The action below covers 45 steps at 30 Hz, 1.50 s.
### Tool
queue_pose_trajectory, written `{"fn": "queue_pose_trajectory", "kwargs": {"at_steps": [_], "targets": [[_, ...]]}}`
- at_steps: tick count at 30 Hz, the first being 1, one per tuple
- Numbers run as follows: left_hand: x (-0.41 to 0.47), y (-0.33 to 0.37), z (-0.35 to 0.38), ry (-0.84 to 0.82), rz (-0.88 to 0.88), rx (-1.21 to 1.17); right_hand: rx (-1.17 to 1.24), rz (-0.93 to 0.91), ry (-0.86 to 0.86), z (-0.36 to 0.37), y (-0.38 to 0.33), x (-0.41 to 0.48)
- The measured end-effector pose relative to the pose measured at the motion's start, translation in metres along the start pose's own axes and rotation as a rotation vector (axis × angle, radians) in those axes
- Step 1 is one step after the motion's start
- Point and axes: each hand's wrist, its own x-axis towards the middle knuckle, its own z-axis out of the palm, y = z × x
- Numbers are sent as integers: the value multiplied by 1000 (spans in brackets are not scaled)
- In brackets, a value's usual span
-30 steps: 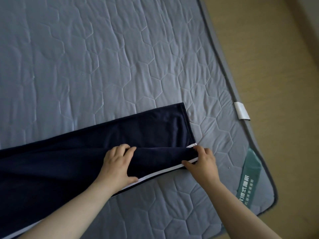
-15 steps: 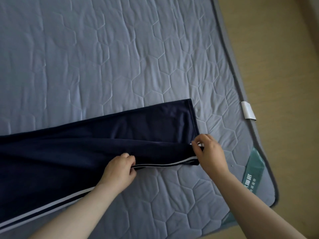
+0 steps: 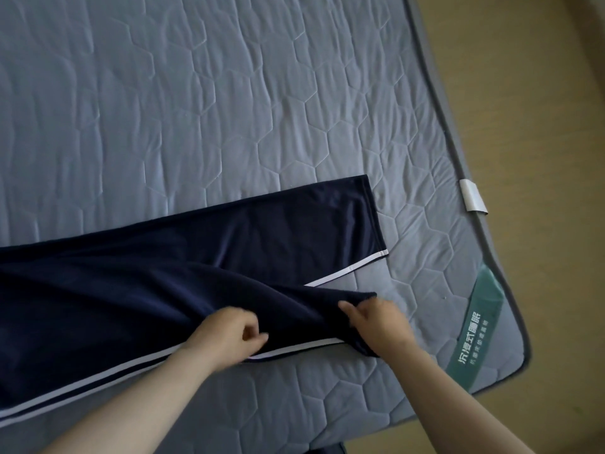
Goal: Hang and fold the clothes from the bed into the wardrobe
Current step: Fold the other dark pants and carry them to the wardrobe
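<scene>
Dark navy trousers (image 3: pixel 137 290) with white side stripes lie stretched across the grey quilted mattress (image 3: pixel 229 109), legs pointing right. The far leg lies flat, its hem near the mattress's right side. My left hand (image 3: pixel 226 337) pinches the near leg's striped edge with curled fingers. My right hand (image 3: pixel 376 324) grips the near leg's hem end, lifted and pulled toward me, apart from the far leg. The trousers' waist end runs out of view at the left.
The mattress edge (image 3: pixel 458 152) runs down the right side, with wooden floor (image 3: pixel 540 126) beyond. A white tag (image 3: pixel 473 199) and a green label (image 3: pixel 481 326) sit near the mattress's right corner. A dark object (image 3: pixel 327 448) peeks in at the bottom edge.
The near trouser leg's hem, which lay over the far leg, has been pulled toward me, uncovering the far leg's white stripe. Both hands moved nearer with the fabric.
</scene>
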Motion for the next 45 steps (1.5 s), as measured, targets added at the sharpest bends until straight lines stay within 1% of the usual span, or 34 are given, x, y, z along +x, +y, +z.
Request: {"fn": "queue_pose_trajectory", "kwargs": {"at_steps": [1,2,3,4,5,6,7,8,9,11,13,14,16,18,19,21,23,25,26,27,30,31,32,34,36,38,39,41,44,45], "targets": [[3,2,-2,140,45,-25,-10,-33,151,3,1,0],[7,5,-7,278,87,-41,-11,-65,248,4,1,2],[13,7,-12,401,124,-44,-5,-70,276,4,-1,4],[20,8,-18,500,149,-36,6,-64,260,3,-2,8],[28,8,-24,565,162,-14,6,-53,226,3,-2,12],[36,8,-29,585,163,22,-12,-51,200,3,-2,17],[44,8,-33,548,143,64,-30,-54,187,2,-2,20],[50,8,-35,464,108,109,-23,-67,196,0,-2,22],[55,7,-36,364,73,150,35,-85,216,-3,-2,23],[61,5,-38,188,31,230,257,-84,295,-13,-1,22],[62,5,-41,107,21,281,524,-43,441,-33,-2,24],[63,6,-43,105,21,282,624,-30,522,-46,-3,27],[64,8,-53,178,22,198,720,-50,627,-73,-10,38],[69,8,-67,278,5,32,787,-102,642,-93,-22,54],[73,8,-76,300,-13,-55,802,-118,630,-98,-30,63],[82,7,-89,294,-43,-150,774,-111,575,-101,-40,81],[92,3,-97,280,-56,-165,715,-75,478,-97,-44,98],[99,-1,-98,273,-50,-177,598,-31,377,-89,-37,109],[103,-4,-98,278,-42,-174,529,-26,365,-86,-34,114],[106,-4,-98,293,-32,-169,474,-36,397,-84,-32,115],[117,-4,-105,402,-25,-186,389,-101,607,-91,-33,120],[122,-4,-109,439,-30,-185,363,-114,648,-95,-34,121],[127,-4,-113,463,-34,-172,338,-116,653,-98,-34,124],[137,-5,-118,478,-43,-122,334,-77,575,-98,-31,131],[144,-4,-117,490,-69,-97,418,-15,451,-93,-26,137],[148,-4,-112,525,-85,-78,476,19,401,-84,-23,139],[148,-4,-110,545,-82,-51,444,7,420,-80,-21,138],[148,-3,-105,558,-73,-37,339,-43,511,-75,-17,134],[146,-3,-102,513,-60,-25,345,-69,707,-77,-10,128],[147,-3,-102,503,-55,11,356,-58,729,-79,-8,128]]}}
